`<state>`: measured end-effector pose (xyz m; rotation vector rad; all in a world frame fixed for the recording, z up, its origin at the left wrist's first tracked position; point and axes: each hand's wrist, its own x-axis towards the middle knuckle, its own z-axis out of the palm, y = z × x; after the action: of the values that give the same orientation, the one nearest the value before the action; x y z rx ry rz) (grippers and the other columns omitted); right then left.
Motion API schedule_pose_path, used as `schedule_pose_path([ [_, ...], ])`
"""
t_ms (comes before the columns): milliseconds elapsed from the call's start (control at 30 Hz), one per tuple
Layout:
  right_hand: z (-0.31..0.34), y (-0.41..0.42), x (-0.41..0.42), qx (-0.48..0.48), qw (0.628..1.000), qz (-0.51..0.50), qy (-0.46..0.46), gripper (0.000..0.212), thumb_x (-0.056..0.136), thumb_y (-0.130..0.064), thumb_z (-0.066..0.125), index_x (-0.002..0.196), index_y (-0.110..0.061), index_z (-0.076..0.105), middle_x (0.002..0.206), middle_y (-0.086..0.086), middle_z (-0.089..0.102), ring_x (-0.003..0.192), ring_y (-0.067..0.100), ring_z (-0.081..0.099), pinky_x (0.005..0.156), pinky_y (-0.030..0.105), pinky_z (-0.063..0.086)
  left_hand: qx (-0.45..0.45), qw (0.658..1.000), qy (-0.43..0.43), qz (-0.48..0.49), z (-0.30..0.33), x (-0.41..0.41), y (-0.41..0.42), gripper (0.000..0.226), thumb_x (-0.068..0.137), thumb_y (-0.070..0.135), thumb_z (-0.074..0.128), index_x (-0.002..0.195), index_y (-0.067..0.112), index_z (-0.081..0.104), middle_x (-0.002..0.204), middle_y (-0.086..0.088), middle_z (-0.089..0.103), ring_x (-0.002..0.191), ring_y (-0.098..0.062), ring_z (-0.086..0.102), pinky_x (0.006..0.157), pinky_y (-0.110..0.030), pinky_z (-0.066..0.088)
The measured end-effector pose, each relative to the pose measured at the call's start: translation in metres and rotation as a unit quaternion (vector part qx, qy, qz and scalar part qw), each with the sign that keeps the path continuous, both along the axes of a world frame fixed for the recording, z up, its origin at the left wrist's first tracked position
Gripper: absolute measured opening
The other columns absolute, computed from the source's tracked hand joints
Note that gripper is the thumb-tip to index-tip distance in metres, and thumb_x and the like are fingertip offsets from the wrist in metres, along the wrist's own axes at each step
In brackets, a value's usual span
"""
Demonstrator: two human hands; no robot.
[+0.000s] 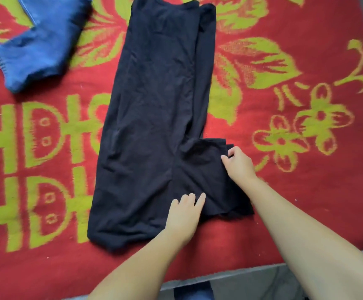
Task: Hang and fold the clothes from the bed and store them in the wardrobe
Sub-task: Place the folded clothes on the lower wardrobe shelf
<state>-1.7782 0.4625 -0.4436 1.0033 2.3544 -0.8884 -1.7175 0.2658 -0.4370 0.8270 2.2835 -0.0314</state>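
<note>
Black garment, long and dark, lies flat on the red and green patterned bedspread, stretching from 12 o'clock down to about 7 o'clock of the view. Its near end bears a smaller flap of the same cloth folded over toward 4 o'clock, with layered edges showing at the flap's far corner.

Left hand rests palm down on the garment's near edge, at about 6 o'clock, fingers spread a little and flat on the cloth, gripping nothing. Right hand sits at about 4 o'clock on the flap's right side; its fingers curl in and pinch the layered edge of the cloth between thumb and fingertips.

Blue denim garment lies crumpled at 10 o'clock, well apart from the black one, with a stitched hem showing at its left end.

At 5 o'clock the bedspread ends at the bed's edge, where a grey strip shows between the two forearms.
</note>
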Motion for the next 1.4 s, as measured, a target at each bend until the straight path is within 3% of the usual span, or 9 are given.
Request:
schedule_pose_path([
  [267, 0.021, 0.016, 0.028, 0.041, 0.993, -0.035, 0.100, 0.012, 0.102, -0.027, 0.034, 0.099, -0.017, 0.039, 0.077, 0.008, 0.057, 0.073, 0.032, 0.052, 0.063, 0.039, 0.036, 0.078, 0.996, -0.021, -0.041, 0.020, 0.019, -0.006, 0.078, 0.079, -0.001, 0.045, 0.152, 0.014, 0.021, 0.106, -0.006, 0.050, 0.085, -0.024, 0.050, 0.065, -0.031, 0.035],
  [533, 0.005, 0.018, 0.046, 0.115, 0.993, -0.021, 0.030, 0.040, 0.097, -0.041, 0.047, 0.122, -0.010, 0.047, 0.120, 0.015, 0.053, 0.114, 0.036, 0.050, 0.083, 0.044, 0.042, 0.082, 0.986, -0.142, -0.022, 0.003, -0.002, 0.004, 0.066, 0.098, 0.018, 0.037, 0.154, 0.022, 0.003, 0.127, -0.013, 0.040, 0.108, -0.033, 0.045, 0.088, -0.040, 0.037],
  [667, 0.003, -0.008, 0.062, 0.041, 0.996, -0.066, -0.050, 0.053, 0.093, -0.049, 0.052, 0.124, -0.008, 0.042, 0.116, 0.018, 0.061, 0.109, 0.038, 0.057, 0.080, 0.041, 0.041, 0.131, 0.991, 0.009, -0.040, 0.000, -0.003, -0.036, 0.058, 0.094, 0.027, 0.042, 0.150, 0.022, 0.028, 0.142, -0.008, 0.043, 0.128, -0.029, 0.043, 0.103, -0.042, 0.034],
  [867, 0.044, -0.029, 0.041, 0.028, 0.989, -0.091, 0.112, 0.040, 0.094, -0.030, 0.056, 0.130, -0.013, 0.057, 0.129, 0.009, 0.061, 0.121, 0.031, 0.053, 0.098, 0.037, 0.040, -0.044, 0.999, -0.013, 0.011, -0.013, 0.002, -0.126, 0.076, 0.096, 0.053, 0.035, 0.148, 0.035, -0.017, 0.145, 0.000, -0.043, 0.135, -0.029, -0.037, 0.109, -0.065, 0.002],
  [933, 0.059, -0.057, 0.022, -0.003, 0.989, -0.013, 0.148, 0.039, 0.092, -0.034, 0.057, 0.129, -0.022, 0.059, 0.124, 0.002, 0.065, 0.117, 0.026, 0.058, 0.096, 0.033, 0.043, -0.022, 0.999, -0.035, -0.004, -0.003, 0.006, -0.142, 0.078, 0.092, 0.052, 0.045, 0.150, 0.036, -0.005, 0.153, -0.003, -0.031, 0.141, -0.031, -0.025, 0.108, -0.067, 0.012],
  [1000, 0.066, -0.087, 0.005, -0.034, 0.985, 0.161, 0.059, 0.044, 0.089, -0.049, 0.056, 0.131, -0.036, 0.056, 0.123, -0.007, 0.065, 0.116, 0.020, 0.059, 0.095, 0.032, 0.045, 0.028, 0.999, -0.016, -0.017, 0.007, 0.005, -0.150, 0.075, 0.078, 0.043, 0.070, 0.145, 0.030, 0.039, 0.158, -0.010, 0.020, 0.143, -0.032, 0.025, 0.097, -0.060, 0.040],
  [1133, 0.059, -0.125, -0.009, -0.014, 0.935, 0.352, -0.049, 0.043, 0.094, -0.047, 0.047, 0.137, -0.038, 0.048, 0.118, -0.012, 0.066, 0.117, 0.017, 0.056, 0.096, 0.032, 0.042, 0.093, 0.992, 0.076, 0.050, 0.011, -0.028, -0.177, 0.076, 0.047, 0.002, 0.083, 0.121, 0.011, 0.066, 0.122, -0.014, 0.064, 0.106, -0.028, 0.065, 0.080, -0.037, 0.054],
  [1267, 0.046, -0.135, 0.022, 0.080, 0.857, 0.507, -0.044, 0.052, 0.091, -0.026, 0.045, 0.143, -0.028, 0.041, 0.138, 0.000, 0.053, 0.126, 0.022, 0.047, 0.098, 0.034, 0.038, 0.007, 0.994, 0.071, -0.084, 0.002, -0.064, -0.227, 0.088, 0.080, -0.001, 0.052, 0.154, 0.020, 0.008, 0.160, -0.005, -0.004, 0.148, -0.024, 0.007, 0.117, -0.046, 0.011],
  [1400, 0.027, -0.141, 0.086, 0.089, 0.786, 0.603, -0.099, 0.090, 0.085, -0.029, 0.054, 0.154, -0.021, -0.004, 0.157, 0.015, -0.018, 0.148, 0.030, -0.009, 0.118, 0.049, 0.003, -0.022, 0.975, 0.053, -0.214, -0.007, -0.083, -0.249, 0.090, 0.084, -0.002, 0.035, 0.147, 0.024, -0.024, 0.145, -0.003, -0.038, 0.139, -0.021, -0.027, 0.110, -0.047, -0.021],
])
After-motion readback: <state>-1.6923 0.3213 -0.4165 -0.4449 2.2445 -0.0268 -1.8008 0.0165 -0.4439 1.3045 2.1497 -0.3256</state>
